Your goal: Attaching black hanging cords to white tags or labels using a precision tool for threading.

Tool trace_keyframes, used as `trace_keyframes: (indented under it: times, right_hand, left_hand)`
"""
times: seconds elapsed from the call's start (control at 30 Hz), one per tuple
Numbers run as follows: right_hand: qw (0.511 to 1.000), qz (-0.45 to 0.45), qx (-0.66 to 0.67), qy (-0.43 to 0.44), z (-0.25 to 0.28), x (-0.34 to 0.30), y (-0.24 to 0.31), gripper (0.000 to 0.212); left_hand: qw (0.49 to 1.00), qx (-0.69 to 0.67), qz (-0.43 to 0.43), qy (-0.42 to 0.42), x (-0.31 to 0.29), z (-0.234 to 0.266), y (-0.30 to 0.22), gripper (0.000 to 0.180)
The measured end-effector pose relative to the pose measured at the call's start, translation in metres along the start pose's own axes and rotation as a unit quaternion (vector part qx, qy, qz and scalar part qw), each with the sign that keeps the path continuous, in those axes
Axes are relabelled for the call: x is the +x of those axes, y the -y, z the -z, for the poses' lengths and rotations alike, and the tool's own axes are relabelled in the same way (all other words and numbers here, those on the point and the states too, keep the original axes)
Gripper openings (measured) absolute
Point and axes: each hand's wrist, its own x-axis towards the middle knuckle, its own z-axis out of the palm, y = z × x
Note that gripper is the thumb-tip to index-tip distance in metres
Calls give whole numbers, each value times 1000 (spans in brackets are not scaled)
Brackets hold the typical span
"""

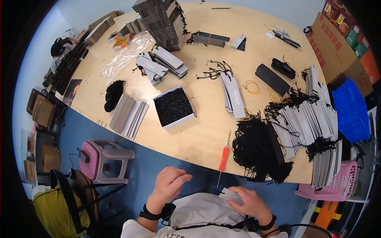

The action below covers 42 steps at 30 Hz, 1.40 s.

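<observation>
Close to my body, my right hand [248, 201] grips a light grey hang tag [232, 195] by its side, thumb on top. A thin black string [201, 183] runs from near the tag's end toward my left hand [170, 185], whose thumb and forefinger are pinched on it. The string is faint against the dark floor. Just beyond, at the table's edge, lies a red-handled hook tool [224, 159] with a thin metal shaft. To its right is a heap of black strings [254, 144].
A white box [174, 123] of small black pieces stands mid-table beside stacked tags [129, 117]. More strung tags [234, 97] lie centrally and at right [307, 123]. A tall stack of grey cards [162, 27] rises at the back. A pink stool [104, 160] stands left; a blue crate [351, 109] right.
</observation>
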Motion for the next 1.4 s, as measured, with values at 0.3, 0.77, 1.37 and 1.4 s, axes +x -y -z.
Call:
trace_keyframes:
  times: [0.3,0.77,1.37,1.4]
  right_hand:
    - [986,56,-155,19,50,3,33,45]
    - [943,42,-198,-263,171,212,128,42]
    - [872,-46,-462,-156,104,240,57,55]
    - [867,3,-468,-171,108,228,57,50]
  left_hand:
    - [997,-68,24,12,10,1,0,32]
    - [956,-145,212,-141,28,-32,12,17]
    - [930,58,229,-283,2,4,46,26]
    - [913,104,258,-297,2,11,55,29]
